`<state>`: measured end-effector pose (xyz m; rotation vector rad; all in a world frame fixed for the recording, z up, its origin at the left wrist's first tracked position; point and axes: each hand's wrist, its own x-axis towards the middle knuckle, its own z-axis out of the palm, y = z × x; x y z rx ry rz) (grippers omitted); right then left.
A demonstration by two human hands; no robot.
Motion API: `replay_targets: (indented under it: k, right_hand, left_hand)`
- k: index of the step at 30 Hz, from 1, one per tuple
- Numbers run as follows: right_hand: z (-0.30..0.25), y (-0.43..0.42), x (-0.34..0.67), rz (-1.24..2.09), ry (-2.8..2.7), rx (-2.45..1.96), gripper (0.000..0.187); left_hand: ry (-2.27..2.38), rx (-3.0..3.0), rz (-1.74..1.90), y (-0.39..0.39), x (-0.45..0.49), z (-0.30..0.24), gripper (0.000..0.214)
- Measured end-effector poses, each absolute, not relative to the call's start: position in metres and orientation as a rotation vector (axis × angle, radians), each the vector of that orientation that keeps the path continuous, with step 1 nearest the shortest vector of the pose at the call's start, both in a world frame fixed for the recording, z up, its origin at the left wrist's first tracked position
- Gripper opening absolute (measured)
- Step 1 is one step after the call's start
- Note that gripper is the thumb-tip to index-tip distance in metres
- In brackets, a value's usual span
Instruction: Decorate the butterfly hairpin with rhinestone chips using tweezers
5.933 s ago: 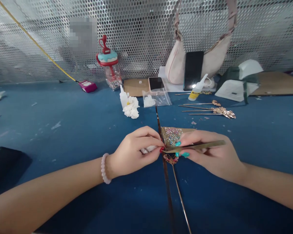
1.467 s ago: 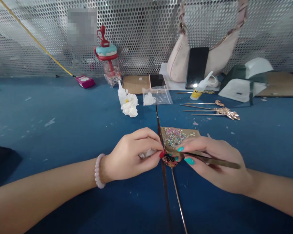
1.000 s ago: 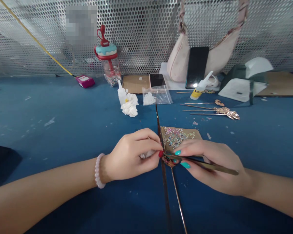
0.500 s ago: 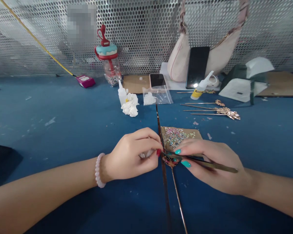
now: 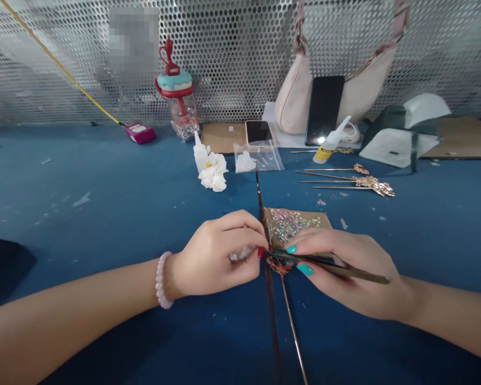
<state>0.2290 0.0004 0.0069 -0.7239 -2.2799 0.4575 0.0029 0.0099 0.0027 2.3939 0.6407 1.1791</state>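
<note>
Head view: the left hand (image 5: 220,256) rests on the blue table (image 5: 104,203) with thumb and forefinger pinched on the ornate head of the hairpin (image 5: 279,264), and a white wad (image 5: 240,252) is tucked under its curled fingers. The right hand (image 5: 344,272) has its fingers clamped on the tweezers (image 5: 344,270), whose tips meet the hairpin head just beside the left thumb. The hairpin's stem runs toward the viewer across the table, and a card of rhinestones (image 5: 292,222) lies just behind both hands.
</note>
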Motion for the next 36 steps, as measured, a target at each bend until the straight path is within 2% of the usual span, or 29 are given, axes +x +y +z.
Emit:
replay_targets:
  k: [4, 11, 36]
  right_hand:
    - [0.008, 0.0031, 0.2282, 0.427, -2.282, -0.629, 0.019]
    - [0.0097, 0.0032, 0.2291, 0.111, -2.302, -0.417, 0.016]
    - [0.0056, 0.0043, 0.2272, 0.017, -2.329, -0.393, 0.014]
  left_hand:
    - [0.652, 2.36, 1.182, 0.0107, 0.0022, 0.0035, 0.017]
    - [0.681, 2.293, 1.16, 0.0124, 0.0019, 0.0054, 0.016]
    - [0.623, 2.326, 1.162, 0.0129, 0.0013, 0.0044, 0.012]
